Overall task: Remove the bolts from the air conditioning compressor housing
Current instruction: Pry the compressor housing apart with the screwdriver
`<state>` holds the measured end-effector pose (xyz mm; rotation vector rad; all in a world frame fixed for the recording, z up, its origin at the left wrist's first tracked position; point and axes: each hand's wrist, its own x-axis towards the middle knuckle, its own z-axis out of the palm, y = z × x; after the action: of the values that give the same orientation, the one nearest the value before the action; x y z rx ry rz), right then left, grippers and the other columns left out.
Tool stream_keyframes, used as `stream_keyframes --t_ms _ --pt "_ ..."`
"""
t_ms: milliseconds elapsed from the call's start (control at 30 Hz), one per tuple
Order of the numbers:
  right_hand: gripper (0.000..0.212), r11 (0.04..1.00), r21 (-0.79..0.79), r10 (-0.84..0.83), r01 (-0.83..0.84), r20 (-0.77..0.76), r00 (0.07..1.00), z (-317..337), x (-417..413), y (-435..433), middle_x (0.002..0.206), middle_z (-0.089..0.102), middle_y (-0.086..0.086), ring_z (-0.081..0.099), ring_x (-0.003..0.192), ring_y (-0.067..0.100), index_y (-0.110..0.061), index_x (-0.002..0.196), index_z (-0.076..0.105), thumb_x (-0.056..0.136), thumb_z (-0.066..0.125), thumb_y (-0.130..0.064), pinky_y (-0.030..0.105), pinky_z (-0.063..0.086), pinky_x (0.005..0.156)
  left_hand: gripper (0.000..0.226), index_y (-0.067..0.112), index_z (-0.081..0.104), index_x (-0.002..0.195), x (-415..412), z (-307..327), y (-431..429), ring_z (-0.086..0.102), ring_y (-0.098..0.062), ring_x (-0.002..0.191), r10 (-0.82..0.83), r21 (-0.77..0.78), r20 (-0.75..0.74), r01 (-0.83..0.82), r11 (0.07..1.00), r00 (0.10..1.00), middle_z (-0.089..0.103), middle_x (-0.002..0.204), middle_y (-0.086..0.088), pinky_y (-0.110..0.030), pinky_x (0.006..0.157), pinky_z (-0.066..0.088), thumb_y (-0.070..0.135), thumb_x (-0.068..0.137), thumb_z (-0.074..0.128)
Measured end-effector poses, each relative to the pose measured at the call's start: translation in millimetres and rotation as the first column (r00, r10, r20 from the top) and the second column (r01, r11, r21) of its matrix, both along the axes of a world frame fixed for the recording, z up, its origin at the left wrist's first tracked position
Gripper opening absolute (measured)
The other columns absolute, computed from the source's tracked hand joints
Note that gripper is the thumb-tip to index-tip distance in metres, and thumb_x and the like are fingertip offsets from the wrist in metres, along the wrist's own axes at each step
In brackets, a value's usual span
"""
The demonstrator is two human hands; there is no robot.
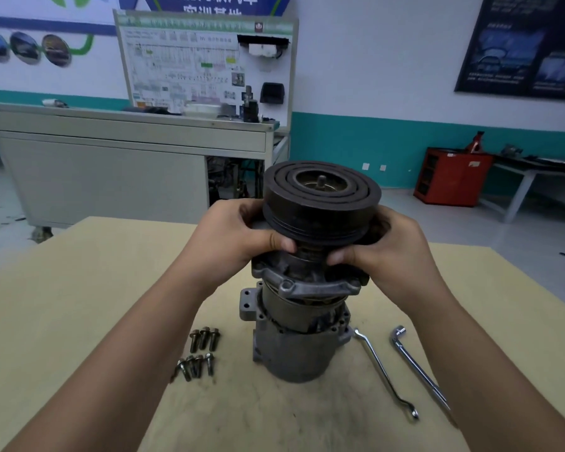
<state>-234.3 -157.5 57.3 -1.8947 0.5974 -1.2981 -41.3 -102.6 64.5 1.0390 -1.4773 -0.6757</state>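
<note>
The air conditioning compressor (294, 350) stands upright on the tan table (79, 305). Its black grooved pulley (320, 203) is on top, above a grey front cover (307, 287). The cover sits raised, and a gap shows a dark inner cylinder (291, 309) above the grey lower housing. My left hand (232, 236) grips the left side under the pulley. My right hand (388, 246) grips the right side in the same way. Several loose bolts (199, 352) lie in two rows on the table, left of the housing.
Two chrome wrenches lie to the right of the compressor: a bent one (384, 373) and a socket wrench (418, 367). Behind the table stand a grey training bench (111, 151) with a wiring board and a red cabinet (450, 177) at the right wall.
</note>
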Motion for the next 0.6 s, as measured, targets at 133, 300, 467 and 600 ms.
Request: stream_keyframes --t_ms 133,300,467,600 --pt "0.059 0.999 0.043 0.025 -0.027 0.030 0.999 5 -1 8 0.078 0.070 -0.027 0.065 0.079 -0.010 -0.032 0.082 0.063 0.026 0.081 -0.041 0.006 0.048 0.065 0.027 0.035 0.077 0.074 -4 3 9 0.070 -0.005 0.080 0.000 0.015 -0.075 0.001 1.000 0.997 0.075 0.083 0.008 -0.014 0.065 0.050 0.020 0.052 0.078" --pt "0.047 0.997 0.080 0.010 -0.010 -0.003 1.000 -1 -3 25 0.081 0.073 -0.020 0.068 0.078 -0.003 -0.034 0.072 0.070 0.030 0.092 -0.032 0.010 0.050 0.063 0.021 0.035 0.077 0.074 -6 -1 28 0.070 -0.006 0.078 -0.014 0.063 -0.078 0.018 0.998 0.997 0.075 0.081 0.007 -0.015 0.064 0.050 0.025 0.055 0.076" --pt "0.051 0.994 0.110 -0.019 0.023 -0.037 0.999 -21 -9 47 0.084 0.074 -0.016 0.069 0.081 0.000 -0.032 0.077 0.070 0.031 0.092 -0.024 0.015 0.053 0.067 0.023 0.024 0.077 0.071 -9 -20 50 0.069 -0.007 0.076 0.004 0.102 -0.070 0.003 0.995 0.998 0.075 0.080 0.002 -0.018 0.063 0.051 0.018 0.049 0.079" --pt "0.051 0.996 0.075 -0.032 0.039 -0.086 0.996 -33 -14 66 0.087 0.073 -0.018 0.067 0.084 -0.001 -0.036 0.079 0.069 0.040 0.091 -0.012 0.016 0.053 0.070 0.033 0.019 0.076 0.074 -12 -34 68 0.069 -0.011 0.083 0.009 0.108 -0.085 0.001 0.994 0.996 0.075 0.085 -0.002 -0.022 0.068 0.054 0.012 0.042 0.082"
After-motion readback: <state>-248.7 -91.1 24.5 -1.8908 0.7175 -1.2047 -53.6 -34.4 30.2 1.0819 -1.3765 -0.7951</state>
